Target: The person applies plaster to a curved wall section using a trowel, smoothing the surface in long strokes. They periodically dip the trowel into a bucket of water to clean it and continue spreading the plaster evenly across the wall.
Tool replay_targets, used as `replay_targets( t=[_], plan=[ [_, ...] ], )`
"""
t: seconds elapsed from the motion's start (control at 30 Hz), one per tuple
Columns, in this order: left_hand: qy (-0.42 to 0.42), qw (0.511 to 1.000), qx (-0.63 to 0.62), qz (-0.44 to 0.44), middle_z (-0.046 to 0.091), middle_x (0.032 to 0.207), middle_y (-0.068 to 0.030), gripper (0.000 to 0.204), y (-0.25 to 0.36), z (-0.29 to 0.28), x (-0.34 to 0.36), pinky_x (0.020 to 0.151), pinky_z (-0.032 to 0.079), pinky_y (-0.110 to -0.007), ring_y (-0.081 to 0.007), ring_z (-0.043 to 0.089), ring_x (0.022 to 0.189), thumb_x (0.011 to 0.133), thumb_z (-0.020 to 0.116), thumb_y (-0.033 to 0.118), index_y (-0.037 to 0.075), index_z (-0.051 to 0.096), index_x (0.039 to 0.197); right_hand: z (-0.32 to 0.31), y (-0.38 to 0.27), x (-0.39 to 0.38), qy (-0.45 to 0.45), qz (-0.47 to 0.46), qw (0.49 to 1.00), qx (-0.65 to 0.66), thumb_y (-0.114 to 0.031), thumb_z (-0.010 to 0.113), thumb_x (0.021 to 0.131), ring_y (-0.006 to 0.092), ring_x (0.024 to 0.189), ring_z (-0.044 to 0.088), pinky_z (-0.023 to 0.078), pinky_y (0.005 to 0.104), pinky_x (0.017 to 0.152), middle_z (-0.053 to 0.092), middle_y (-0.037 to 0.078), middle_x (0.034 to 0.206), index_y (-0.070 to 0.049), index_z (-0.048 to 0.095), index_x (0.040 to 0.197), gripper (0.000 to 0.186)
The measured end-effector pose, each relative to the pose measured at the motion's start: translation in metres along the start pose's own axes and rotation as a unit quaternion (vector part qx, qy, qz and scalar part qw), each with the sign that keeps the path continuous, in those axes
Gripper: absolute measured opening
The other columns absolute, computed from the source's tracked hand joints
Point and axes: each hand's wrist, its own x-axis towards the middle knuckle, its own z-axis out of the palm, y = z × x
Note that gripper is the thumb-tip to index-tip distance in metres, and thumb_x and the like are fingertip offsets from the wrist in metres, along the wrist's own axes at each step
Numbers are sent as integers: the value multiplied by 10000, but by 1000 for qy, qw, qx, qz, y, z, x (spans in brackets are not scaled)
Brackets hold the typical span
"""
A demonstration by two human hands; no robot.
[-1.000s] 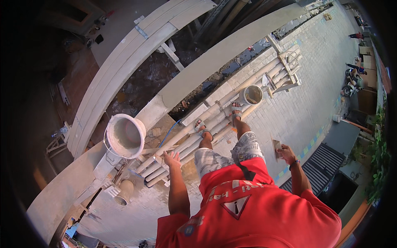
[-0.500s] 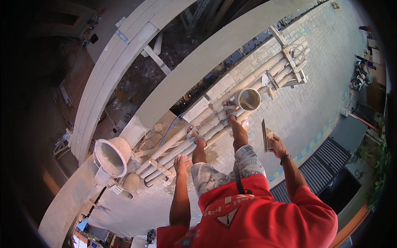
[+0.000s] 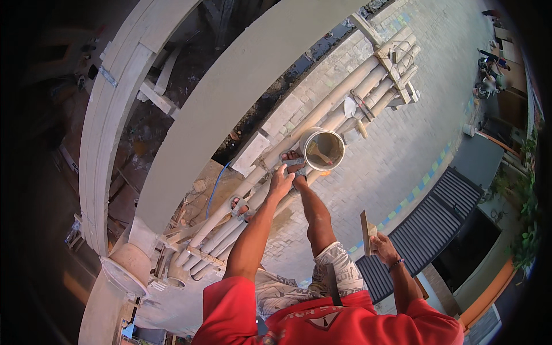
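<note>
My right hand (image 3: 384, 249) is closed round the handle of a plastering trowel (image 3: 365, 230), whose flat blade stands nearly upright on its left. Nothing shows in my left hand (image 3: 280, 184), which reaches forward with fingers apart over my sandalled foot. Just ahead and to its right is a round bucket (image 3: 308, 137) with a greyish inside. A tool with a pale blade and a reddish end (image 3: 325, 158) leans inside the bucket; its exact kind is hard to make out. The bucket rests on the long poles (image 3: 339, 98) where my feet stand.
A smooth grey plastered beam (image 3: 230, 86) curves along the left, with a wooden beam (image 3: 109, 109) beyond it. A larger bucket (image 3: 131, 261) sits on the beam at lower left. Below the poles lies paved ground (image 3: 414, 132). A dark slatted gate (image 3: 425, 230) is at right.
My left hand has moved forward and right, toward the bucket. The view has shifted, and the larger bucket now lies nearer the lower left edge. The trowel stays in my right hand.
</note>
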Motion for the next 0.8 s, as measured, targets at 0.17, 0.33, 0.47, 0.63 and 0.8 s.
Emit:
replay_targets(
  t=[0.17, 0.33, 0.47, 0.63, 0.8],
  plan=[
    [-43, 981, 148, 118, 440, 1431, -252, 653, 68, 62, 118, 1110, 327, -482, -426, 430, 1314, 871, 614, 356, 25, 442, 1406, -19, 33, 3, 36, 32, 996, 69, -362, 645, 933, 152, 869, 616, 553, 340, 697, 611, 42, 1007, -25, 528, 1279, 497],
    [-68, 924, 341, 161, 453, 1429, -240, 643, 117, 127, 182, 1128, 172, -620, -442, 384, 1343, 910, 571, 461, -11, 520, 1345, -27, 49, 6, 2, 52, 991, 126, -347, 653, 937, 142, 871, 619, 536, 325, 709, 620, 21, 1003, -33, 535, 1264, 469],
    [-145, 890, 408, 141, 661, 1200, -179, 441, 146, 156, 189, 1071, 250, -628, -378, 568, 1202, 890, 596, 437, 89, 712, 1135, -23, 58, 13, 9, 64, 987, 146, -314, 634, 950, 143, 876, 639, 532, 332, 734, 645, 18, 1018, -45, 542, 1260, 421],
    [-94, 851, 449, 256, 659, 1201, -113, 274, 124, 222, 187, 993, 334, -612, -316, 621, 1126, 914, 525, 181, 128, 722, 1097, -13, 75, 31, 35, -45, 981, 186, -235, 615, 964, 190, 977, 618, 500, 355, 831, 632, 63, 1110, 12, 489, 1330, 459],
    [-110, 905, 284, 298, 594, 1091, -106, 152, 90, 213, 182, 967, 348, -551, -336, 543, 1120, 873, 543, 184, 154, 685, 918, 0, -29, 105, -18, -260, 963, 64, -316, 645, 932, 201, 1118, 551, 415, 348, 964, 596, 101, 1211, 28, 475, 1346, 564]
  ],
)
